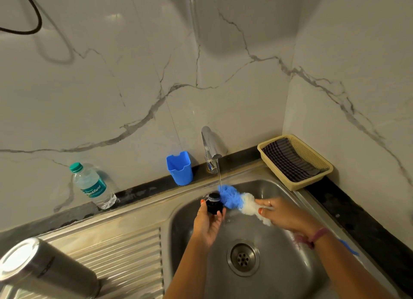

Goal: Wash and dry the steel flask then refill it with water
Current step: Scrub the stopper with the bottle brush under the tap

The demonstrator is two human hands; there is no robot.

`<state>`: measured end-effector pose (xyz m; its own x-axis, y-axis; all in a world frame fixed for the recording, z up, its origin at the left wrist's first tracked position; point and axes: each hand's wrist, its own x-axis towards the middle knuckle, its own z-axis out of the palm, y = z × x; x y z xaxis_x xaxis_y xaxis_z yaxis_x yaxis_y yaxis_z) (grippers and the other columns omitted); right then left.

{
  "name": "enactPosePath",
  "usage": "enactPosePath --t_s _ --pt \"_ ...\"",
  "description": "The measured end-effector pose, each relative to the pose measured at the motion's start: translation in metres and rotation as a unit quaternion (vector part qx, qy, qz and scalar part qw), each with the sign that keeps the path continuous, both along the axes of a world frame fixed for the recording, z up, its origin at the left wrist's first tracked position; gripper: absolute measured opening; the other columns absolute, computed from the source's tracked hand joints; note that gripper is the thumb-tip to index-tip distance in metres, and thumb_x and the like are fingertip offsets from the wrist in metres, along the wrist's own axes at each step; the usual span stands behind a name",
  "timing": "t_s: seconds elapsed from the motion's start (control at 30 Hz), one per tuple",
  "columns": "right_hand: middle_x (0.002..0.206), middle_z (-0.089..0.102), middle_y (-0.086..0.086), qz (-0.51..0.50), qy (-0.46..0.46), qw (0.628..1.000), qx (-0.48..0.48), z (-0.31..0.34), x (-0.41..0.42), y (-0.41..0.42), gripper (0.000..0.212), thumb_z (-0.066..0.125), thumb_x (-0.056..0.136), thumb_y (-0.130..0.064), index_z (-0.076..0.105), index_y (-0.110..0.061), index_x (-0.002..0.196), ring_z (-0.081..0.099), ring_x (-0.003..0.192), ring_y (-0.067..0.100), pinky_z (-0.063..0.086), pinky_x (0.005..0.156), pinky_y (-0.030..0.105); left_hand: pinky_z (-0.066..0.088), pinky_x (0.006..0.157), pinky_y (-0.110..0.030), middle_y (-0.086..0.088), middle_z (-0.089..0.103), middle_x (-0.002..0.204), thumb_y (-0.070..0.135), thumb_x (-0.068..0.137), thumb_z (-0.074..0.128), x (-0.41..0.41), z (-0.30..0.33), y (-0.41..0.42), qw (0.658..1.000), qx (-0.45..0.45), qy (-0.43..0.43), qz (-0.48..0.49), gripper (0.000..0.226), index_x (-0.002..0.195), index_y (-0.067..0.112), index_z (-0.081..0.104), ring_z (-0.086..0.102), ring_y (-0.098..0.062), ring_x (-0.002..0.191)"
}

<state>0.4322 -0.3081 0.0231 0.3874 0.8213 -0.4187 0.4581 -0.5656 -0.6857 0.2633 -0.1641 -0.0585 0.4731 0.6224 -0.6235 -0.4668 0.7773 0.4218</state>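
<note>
The steel flask (42, 267) stands upside down on the ribbed drainboard at the lower left, with no cap on it. My left hand (206, 222) grips the flask's black cap (214, 203) over the sink basin (279, 274). My right hand (283, 213) holds a blue and white bottle brush (237, 201) by its white end. The brush's blue tip touches the cap and lies under a thin stream of water from the chrome tap (210, 146).
A blue plastic holder (180, 168) stands behind the sink, left of the tap. A plastic water bottle (92, 186) leans on the wall at the left. A beige basket (312, 158) with a dark striped cloth (288, 160) sits at the back right corner.
</note>
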Motion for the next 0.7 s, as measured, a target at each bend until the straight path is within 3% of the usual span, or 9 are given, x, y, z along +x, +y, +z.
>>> enactPosePath --t_s 0.13,0.2,0.3,0.5,0.7 --pt "0.128 0.061 0.0 -0.007 0.01 1.0 0.0 0.003 0.004 -0.001 0.044 0.052 0.096 -0.032 0.046 -0.027 0.14 0.059 0.111 0.013 0.046 0.101 0.034 0.06 0.058 -0.022 -0.027 0.061 0.125 0.036 0.095 0.061 0.001 0.007 -0.005 0.998 0.047 0.011 -0.047 0.046 0.126 0.003 0.056 0.07 -0.027 0.091" --pt "0.127 0.062 0.0 -0.014 0.003 1.0 0.011 0.001 -0.001 0.005 0.044 0.052 0.096 -0.031 0.047 -0.026 0.14 0.06 0.11 0.014 0.046 0.101 0.036 0.059 0.06 -0.021 -0.024 0.064 0.124 0.022 0.092 0.066 0.005 0.009 -0.01 0.994 0.079 0.018 -0.072 0.041 0.127 0.001 0.058 0.07 -0.024 0.091" --pt "0.13 0.06 -0.001 -0.01 -0.014 1.0 0.019 -0.004 -0.011 0.011 0.045 0.05 0.097 -0.029 0.046 -0.026 0.141 0.059 0.112 0.014 0.044 0.097 0.026 0.058 0.058 -0.02 -0.025 0.066 0.123 0.009 0.085 0.071 0.008 0.01 -0.016 0.992 0.092 0.022 -0.08 0.045 0.127 -0.002 0.058 0.07 -0.021 0.086" --pt "0.126 0.062 -0.002 -0.004 0.005 1.0 0.006 0.003 0.004 -0.005 0.044 0.052 0.096 -0.032 0.046 -0.03 0.139 0.061 0.105 0.011 0.048 0.097 0.032 0.058 0.053 -0.019 -0.029 0.063 0.124 0.019 0.089 0.069 0.001 0.012 -0.006 0.997 0.06 0.015 -0.039 0.038 0.119 -0.003 0.06 0.065 -0.017 0.07" --pt "0.127 0.062 0.002 -0.02 0.009 1.0 0.018 0.0 0.001 0.005 0.044 0.054 0.096 -0.028 0.047 -0.025 0.139 0.061 0.11 0.016 0.046 0.1 0.034 0.058 0.054 -0.021 -0.029 0.066 0.113 0.022 0.08 0.072 0.008 0.013 -0.007 0.997 0.028 -0.003 -0.072 0.055 0.126 -0.003 0.057 0.062 -0.016 0.065"
